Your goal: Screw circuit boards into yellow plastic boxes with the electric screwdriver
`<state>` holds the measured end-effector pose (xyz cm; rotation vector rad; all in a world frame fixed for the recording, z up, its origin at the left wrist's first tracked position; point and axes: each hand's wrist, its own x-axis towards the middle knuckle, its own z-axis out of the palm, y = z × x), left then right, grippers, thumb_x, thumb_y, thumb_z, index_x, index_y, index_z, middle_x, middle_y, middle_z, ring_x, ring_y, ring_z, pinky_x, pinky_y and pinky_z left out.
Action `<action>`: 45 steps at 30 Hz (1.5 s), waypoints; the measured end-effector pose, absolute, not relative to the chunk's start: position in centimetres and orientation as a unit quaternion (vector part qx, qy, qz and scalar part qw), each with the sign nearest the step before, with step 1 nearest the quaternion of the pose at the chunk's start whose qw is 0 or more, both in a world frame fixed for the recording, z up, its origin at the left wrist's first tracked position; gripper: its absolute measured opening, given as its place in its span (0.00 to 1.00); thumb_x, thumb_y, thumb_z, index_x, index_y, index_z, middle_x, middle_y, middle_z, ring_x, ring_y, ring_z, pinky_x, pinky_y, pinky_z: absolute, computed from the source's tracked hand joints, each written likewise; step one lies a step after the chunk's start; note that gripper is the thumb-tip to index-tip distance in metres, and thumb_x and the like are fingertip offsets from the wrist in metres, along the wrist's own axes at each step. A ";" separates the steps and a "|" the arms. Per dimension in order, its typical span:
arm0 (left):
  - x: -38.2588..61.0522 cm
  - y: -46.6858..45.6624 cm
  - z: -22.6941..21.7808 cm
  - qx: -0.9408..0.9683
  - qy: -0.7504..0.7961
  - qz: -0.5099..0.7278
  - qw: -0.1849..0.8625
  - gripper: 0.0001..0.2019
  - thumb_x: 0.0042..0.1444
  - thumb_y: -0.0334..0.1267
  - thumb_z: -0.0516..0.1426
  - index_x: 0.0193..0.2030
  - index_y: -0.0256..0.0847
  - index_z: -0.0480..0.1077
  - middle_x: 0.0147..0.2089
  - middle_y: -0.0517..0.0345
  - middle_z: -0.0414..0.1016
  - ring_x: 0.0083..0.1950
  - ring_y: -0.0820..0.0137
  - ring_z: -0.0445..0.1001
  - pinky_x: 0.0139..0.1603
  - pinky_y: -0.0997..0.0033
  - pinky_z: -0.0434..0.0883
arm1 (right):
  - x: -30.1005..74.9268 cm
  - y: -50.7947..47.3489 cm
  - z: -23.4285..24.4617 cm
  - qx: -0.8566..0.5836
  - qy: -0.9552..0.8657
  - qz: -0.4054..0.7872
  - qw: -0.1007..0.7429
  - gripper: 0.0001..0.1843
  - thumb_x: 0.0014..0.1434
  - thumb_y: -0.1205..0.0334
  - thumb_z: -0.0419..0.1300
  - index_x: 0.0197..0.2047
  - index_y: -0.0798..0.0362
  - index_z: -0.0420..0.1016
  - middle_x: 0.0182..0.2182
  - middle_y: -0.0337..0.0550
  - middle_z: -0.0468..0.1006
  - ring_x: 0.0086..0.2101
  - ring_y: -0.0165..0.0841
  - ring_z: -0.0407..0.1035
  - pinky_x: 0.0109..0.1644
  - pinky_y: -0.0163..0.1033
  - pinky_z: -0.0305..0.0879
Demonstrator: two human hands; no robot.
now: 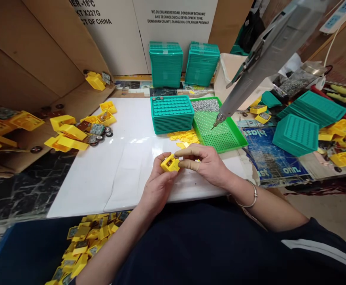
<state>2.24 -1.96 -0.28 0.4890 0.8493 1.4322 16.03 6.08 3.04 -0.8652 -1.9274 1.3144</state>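
My left hand (157, 184) is closed around a small yellow plastic housing (169, 163), held just above the white work surface (113, 166). My right hand (207, 164) has its fingers pressed against the right side and top of the same housing; a metal bangle sits on that wrist. A hanging electric screwdriver (250, 67) points down over a green screw tray (220, 126), a little beyond my right hand.
A stack of teal trays (172, 114) stands beside the green tray, with small yellow chips (186, 137) in front. Two taller teal stacks (184, 63) are at the back. Yellow housings (69, 134) lie at left. A blue bin (24, 249) holds several finished yellow parts.
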 end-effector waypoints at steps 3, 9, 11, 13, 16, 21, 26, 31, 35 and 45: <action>2.4 -2.1 -0.6 0.242 0.369 0.620 0.648 0.22 0.50 0.27 0.58 0.52 0.49 0.63 0.53 0.60 0.73 0.57 0.67 0.69 0.63 0.62 0.61 | 15.3 6.0 2.8 -0.335 -0.694 0.562 0.300 0.14 0.50 0.59 0.68 0.41 0.50 0.74 0.26 0.33 0.72 0.27 0.26 0.66 0.34 0.35 0.63; 2.4 -2.3 -0.9 0.274 0.380 0.592 0.656 0.25 0.49 0.26 0.58 0.54 0.47 0.62 0.53 0.60 0.72 0.57 0.67 0.69 0.61 0.65 0.61 | 14.3 6.4 2.5 -0.346 -0.760 0.506 0.217 0.20 0.49 0.61 0.69 0.44 0.50 0.68 0.22 0.28 0.67 0.25 0.24 0.62 0.32 0.33 0.58; 2.4 -2.2 -0.7 0.256 0.373 0.591 0.667 0.24 0.48 0.26 0.57 0.52 0.46 0.63 0.51 0.59 0.73 0.54 0.68 0.71 0.60 0.65 0.62 | 14.1 6.5 2.4 -0.351 -0.782 0.471 0.206 0.23 0.48 0.60 0.69 0.46 0.50 0.68 0.21 0.27 0.64 0.25 0.24 0.61 0.33 0.33 0.57; 2.3 -2.1 -0.6 0.235 0.362 0.595 0.678 0.23 0.48 0.25 0.57 0.51 0.45 0.64 0.48 0.59 0.74 0.51 0.69 0.72 0.59 0.65 0.63 | 14.1 6.6 2.3 -0.349 -0.794 0.454 0.203 0.25 0.48 0.59 0.70 0.49 0.50 0.69 0.20 0.26 0.62 0.25 0.25 0.60 0.33 0.33 0.56; 2.2 -1.9 -0.4 0.203 0.342 0.604 0.690 0.23 0.47 0.24 0.57 0.50 0.45 0.64 0.47 0.59 0.75 0.51 0.68 0.74 0.60 0.62 0.64 | 14.1 6.9 2.0 -0.337 -0.769 0.498 0.219 0.28 0.50 0.54 0.68 0.53 0.50 0.67 0.21 0.27 0.62 0.24 0.25 0.59 0.32 0.34 0.56; 1.8 -1.9 -0.3 0.172 0.314 0.609 0.708 0.21 0.48 0.25 0.58 0.50 0.44 0.65 0.49 0.55 0.76 0.55 0.64 0.74 0.64 0.54 0.63 | 14.6 7.7 2.6 -0.341 -0.675 0.574 0.315 0.24 0.57 0.48 0.62 0.53 0.50 0.67 0.23 0.29 0.63 0.23 0.25 0.59 0.29 0.34 0.57; 1.5 -1.8 0.1 0.163 0.350 0.607 0.694 0.14 0.54 0.36 0.60 0.47 0.42 0.66 0.45 0.53 0.77 0.50 0.59 0.77 0.59 0.48 0.67 | 14.8 10.2 4.9 -0.368 -0.723 0.464 0.356 0.13 0.58 0.55 0.61 0.45 0.49 0.74 0.23 0.32 0.64 0.23 0.25 0.58 0.28 0.35 0.56; 1.3 -1.6 0.0 0.168 0.379 0.606 0.679 0.10 0.56 0.37 0.57 0.44 0.40 0.65 0.42 0.52 0.78 0.45 0.60 0.79 0.52 0.51 0.73 | 14.0 16.5 7.1 -0.378 -0.774 0.280 0.424 0.10 0.59 0.62 0.58 0.43 0.53 0.76 0.28 0.38 0.72 0.30 0.29 0.66 0.37 0.37 0.63; 1.3 -2.0 -0.1 0.184 0.371 0.607 0.678 0.09 0.56 0.36 0.54 0.44 0.39 0.65 0.41 0.52 0.78 0.43 0.60 0.80 0.47 0.54 0.74 | 11.9 20.9 7.5 -0.376 -0.841 0.161 0.353 0.10 0.59 0.68 0.56 0.41 0.56 0.78 0.40 0.44 0.79 0.41 0.34 0.71 0.47 0.41 0.64; 1.3 -1.9 -0.3 0.198 0.370 0.590 0.690 0.09 0.55 0.37 0.55 0.43 0.41 0.64 0.39 0.54 0.76 0.41 0.61 0.78 0.44 0.55 0.74 | 5.7 23.2 7.0 -0.407 -0.898 0.035 0.163 0.07 0.57 0.65 0.61 0.38 0.54 0.80 0.38 0.49 0.78 0.41 0.40 0.68 0.45 0.45 0.62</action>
